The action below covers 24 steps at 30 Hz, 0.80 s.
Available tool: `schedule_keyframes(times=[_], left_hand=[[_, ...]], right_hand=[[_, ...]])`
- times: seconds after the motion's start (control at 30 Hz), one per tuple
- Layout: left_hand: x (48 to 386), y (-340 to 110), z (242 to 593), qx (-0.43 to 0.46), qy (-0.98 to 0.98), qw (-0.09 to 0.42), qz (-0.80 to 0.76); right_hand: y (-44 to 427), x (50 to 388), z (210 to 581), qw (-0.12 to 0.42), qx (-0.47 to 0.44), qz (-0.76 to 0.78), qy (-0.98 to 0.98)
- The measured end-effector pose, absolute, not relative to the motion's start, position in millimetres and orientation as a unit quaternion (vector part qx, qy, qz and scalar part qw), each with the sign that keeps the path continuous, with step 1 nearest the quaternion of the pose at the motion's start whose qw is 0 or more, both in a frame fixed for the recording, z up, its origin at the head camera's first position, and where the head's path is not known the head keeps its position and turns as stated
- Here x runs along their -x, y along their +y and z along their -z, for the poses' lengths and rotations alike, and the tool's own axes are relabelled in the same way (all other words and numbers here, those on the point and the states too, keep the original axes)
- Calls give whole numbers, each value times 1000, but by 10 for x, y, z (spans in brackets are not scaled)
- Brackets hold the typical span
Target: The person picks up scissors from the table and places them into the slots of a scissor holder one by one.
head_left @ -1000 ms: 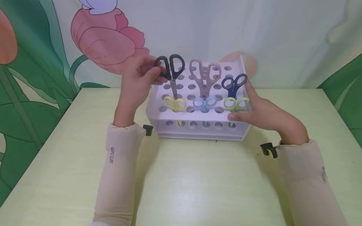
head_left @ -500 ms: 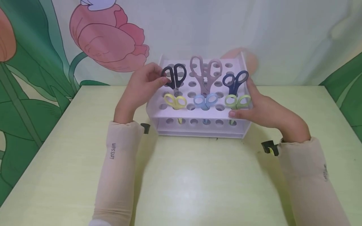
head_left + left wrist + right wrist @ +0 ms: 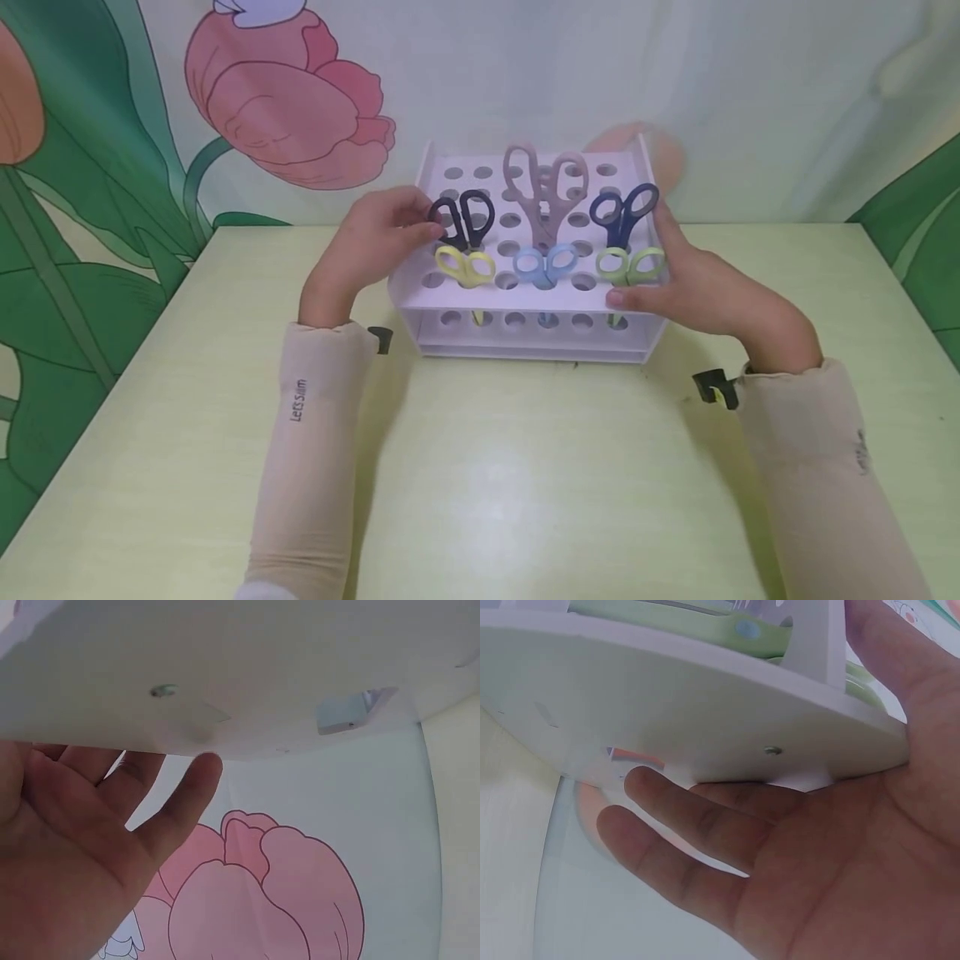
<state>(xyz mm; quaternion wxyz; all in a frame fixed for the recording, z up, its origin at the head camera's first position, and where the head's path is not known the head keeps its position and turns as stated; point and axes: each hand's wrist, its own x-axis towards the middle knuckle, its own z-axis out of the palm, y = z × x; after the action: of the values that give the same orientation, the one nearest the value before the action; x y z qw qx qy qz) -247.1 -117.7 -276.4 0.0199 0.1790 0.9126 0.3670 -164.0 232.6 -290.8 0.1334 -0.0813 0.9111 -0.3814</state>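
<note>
A white rack [image 3: 525, 301] with rows of round holes holds several scissors upright. My left hand [image 3: 367, 242] pinches one loop of the black-handled scissors [image 3: 462, 241], whose blades are down in a hole behind the yellow scissors [image 3: 467, 271]. In the left wrist view, the rack's side panel [image 3: 255, 667] hides the thumb tip and the scissors. My right hand [image 3: 716, 292] grips the rack's right side, its thumb on the front edge; in the right wrist view the fingers lie along the outer panel [image 3: 682, 720]. Navy scissors [image 3: 617, 233] and green scissors [image 3: 617, 273] stand beside it.
Mauve scissors [image 3: 547, 218] and light blue scissors [image 3: 545, 268] stand in the rack's middle. The rack is on a pale yellow-green table [image 3: 480, 467]. Behind it hangs a curtain [image 3: 750, 108] printed with flowers and leaves.
My left hand has lowered the black-handled scissors, so their blades have gone down into the rack and the handles sit just above the yellow ones. The right hand stays on the rack.
</note>
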Motion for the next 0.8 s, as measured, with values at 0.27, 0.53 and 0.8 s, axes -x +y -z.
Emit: schedule_keyframes(times=[0.27,0.53,0.8], left_hand=[[2448,-1125,2775,-208,922,-13,-328],[2215,-1132,2796,-224,929,-26,-294],[1934,-1222,2945,-280,914,-116,-272]], right_hand=[[2344,1653,2933,134,89,398,903],[2467,1512,2964,151,97,327,928],[2536,1144,2908,158,97,271,945]])
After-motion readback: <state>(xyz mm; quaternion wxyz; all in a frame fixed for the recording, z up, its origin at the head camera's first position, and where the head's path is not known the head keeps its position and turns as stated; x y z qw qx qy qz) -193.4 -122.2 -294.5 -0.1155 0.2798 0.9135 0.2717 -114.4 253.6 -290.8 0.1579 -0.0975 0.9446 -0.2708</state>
